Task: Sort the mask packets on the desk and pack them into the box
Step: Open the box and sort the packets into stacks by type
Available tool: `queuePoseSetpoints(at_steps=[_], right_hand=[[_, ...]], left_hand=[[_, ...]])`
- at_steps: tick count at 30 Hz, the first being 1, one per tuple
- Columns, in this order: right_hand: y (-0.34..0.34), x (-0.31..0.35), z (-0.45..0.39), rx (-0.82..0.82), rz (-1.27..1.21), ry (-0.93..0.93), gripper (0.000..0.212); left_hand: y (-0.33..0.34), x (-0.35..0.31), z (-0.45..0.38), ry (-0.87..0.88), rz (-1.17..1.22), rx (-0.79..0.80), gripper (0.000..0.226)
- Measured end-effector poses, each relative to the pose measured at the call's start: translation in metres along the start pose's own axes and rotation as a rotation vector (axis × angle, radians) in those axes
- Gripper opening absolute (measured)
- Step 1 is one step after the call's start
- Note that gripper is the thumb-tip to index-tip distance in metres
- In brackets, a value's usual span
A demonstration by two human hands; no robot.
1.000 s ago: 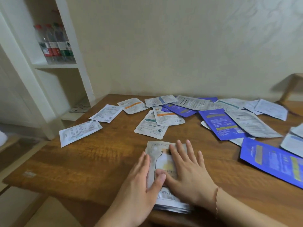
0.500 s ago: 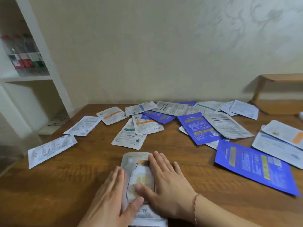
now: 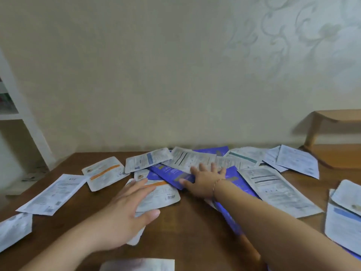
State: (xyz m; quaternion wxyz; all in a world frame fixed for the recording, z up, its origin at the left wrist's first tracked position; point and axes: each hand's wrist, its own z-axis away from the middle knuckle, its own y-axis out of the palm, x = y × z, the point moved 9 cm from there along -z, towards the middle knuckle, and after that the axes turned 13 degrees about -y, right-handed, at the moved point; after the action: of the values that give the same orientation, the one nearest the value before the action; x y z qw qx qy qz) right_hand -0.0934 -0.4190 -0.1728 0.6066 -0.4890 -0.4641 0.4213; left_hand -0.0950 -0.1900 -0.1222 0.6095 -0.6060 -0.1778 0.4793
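Several white and blue mask packets lie scattered over the wooden desk. My right hand reaches far across, fingers spread, resting on a blue packet and touching a white packet with dark stripes. My left hand hovers open, palm down, over a white packet with an orange stripe. The top edge of the stacked packets shows at the bottom of the frame. No box is in view.
A white shelf unit stands at the left. A low wooden stand sits at the far right against the wall. More packets lie at the right edge and others at the left.
Both hands have left the stacked packets near the front edge and reached forward. The right hand now lies on the far blue packet. The camera has tilted up and swung right.
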Motion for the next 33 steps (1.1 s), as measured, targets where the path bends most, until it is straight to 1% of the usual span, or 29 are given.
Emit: queuePoseSetpoints(at_steps=[2, 4, 5, 6, 7, 8, 9, 10, 12, 13, 14, 15, 16, 18, 19, 20, 22, 24, 25, 27, 29, 30, 32, 33], right_hand=[[0.013, 0.029, 0.007, -0.009, 0.01, -0.116, 0.077], [0.019, 0.064, 0.026, -0.017, 0.026, -0.297, 0.071], [0.02, 0.079, 0.036, -0.008, 0.03, -0.388, 0.071], [0.018, 0.09, 0.046, -0.011, 0.03, -0.473, 0.07], [0.013, 0.097, 0.055, -0.037, 0.027, -0.549, 0.069], [0.005, 0.098, 0.062, -0.077, 0.015, -0.61, 0.066], [-0.005, 0.091, 0.067, -0.116, 0.003, -0.63, 0.062], [-0.013, 0.074, 0.069, -0.14, -0.001, -0.593, 0.061], [-0.025, 0.018, 0.069, -0.145, 0.03, -0.407, 0.075], [-0.029, -0.014, 0.071, -0.131, 0.052, -0.294, 0.081], [-0.03, -0.049, 0.074, -0.105, 0.049, -0.178, 0.079], [-0.031, -0.08, 0.079, -0.086, 0.011, -0.073, 0.072], [-0.036, -0.11, 0.088, -0.12, -0.04, 0.008, 0.066], [-0.05, -0.163, 0.109, -0.285, -0.119, 0.16, 0.061], [-0.052, -0.187, 0.118, -0.33, -0.128, 0.242, 0.058], [-0.05, -0.201, 0.125, -0.304, -0.098, 0.308, 0.053], [-0.041, -0.208, 0.128, -0.165, -0.001, 0.347, 0.058], [-0.039, -0.2, 0.132, -0.118, -0.004, 0.365, 0.059], [-0.039, -0.193, 0.129, -0.118, -0.049, 0.365, 0.055], [-0.041, -0.181, 0.131, -0.131, -0.156, 0.344, 0.049], [-0.042, -0.175, 0.133, -0.169, -0.259, 0.334, 0.059], [-0.043, -0.174, 0.137, -0.201, -0.299, 0.344, 0.057], [-0.045, -0.172, 0.144, -0.292, -0.397, 0.341, 0.039], [-0.048, -0.17, 0.149, -0.348, -0.478, 0.329, 0.031]], left_hand=[[-0.01, -0.006, -0.035, 0.035, 0.043, -0.057, 0.058], [-0.015, -0.013, -0.069, 0.065, 0.09, -0.119, 0.06], [-0.014, -0.016, -0.083, 0.079, 0.098, -0.129, 0.069], [-0.009, -0.017, -0.096, 0.082, 0.079, -0.133, 0.083], [0.001, -0.014, -0.107, 0.064, 0.014, -0.118, 0.094], [0.013, -0.01, -0.114, 0.042, -0.092, -0.09, 0.096], [0.024, -0.002, -0.117, 0.023, -0.197, -0.066, 0.092], [0.03, 0.004, -0.117, 0.016, -0.264, -0.057, 0.087], [0.03, 0.015, -0.112, 0.024, -0.285, -0.059, 0.079], [0.027, 0.02, -0.109, 0.03, -0.283, -0.061, 0.079], [0.024, 0.028, -0.107, 0.029, -0.29, -0.061, 0.081], [0.02, 0.034, -0.104, 0.029, -0.308, -0.07, 0.082], [0.018, 0.041, -0.102, 0.024, -0.332, -0.076, 0.084], [0.014, 0.049, -0.102, 0.014, -0.379, -0.096, 0.087], [0.014, 0.051, -0.103, 0.004, -0.394, -0.099, 0.088], [0.013, 0.053, -0.104, -0.013, -0.408, -0.094, 0.089], [0.013, 0.049, -0.105, -0.048, -0.433, -0.078, 0.091], [0.014, 0.031, -0.101, -0.062, -0.422, -0.098, 0.086], [0.014, 0.02, -0.097, -0.068, -0.413, -0.111, 0.078], [0.015, -0.011, -0.086, -0.048, -0.434, -0.151, 0.06], [0.02, -0.043, -0.074, 0.015, -0.472, -0.172, 0.06], [0.026, -0.058, -0.067, 0.052, -0.482, -0.163, 0.06], [0.036, -0.085, -0.054, 0.118, -0.451, -0.138, 0.057], [0.04, -0.098, -0.047, 0.146, -0.395, -0.125, 0.056]])
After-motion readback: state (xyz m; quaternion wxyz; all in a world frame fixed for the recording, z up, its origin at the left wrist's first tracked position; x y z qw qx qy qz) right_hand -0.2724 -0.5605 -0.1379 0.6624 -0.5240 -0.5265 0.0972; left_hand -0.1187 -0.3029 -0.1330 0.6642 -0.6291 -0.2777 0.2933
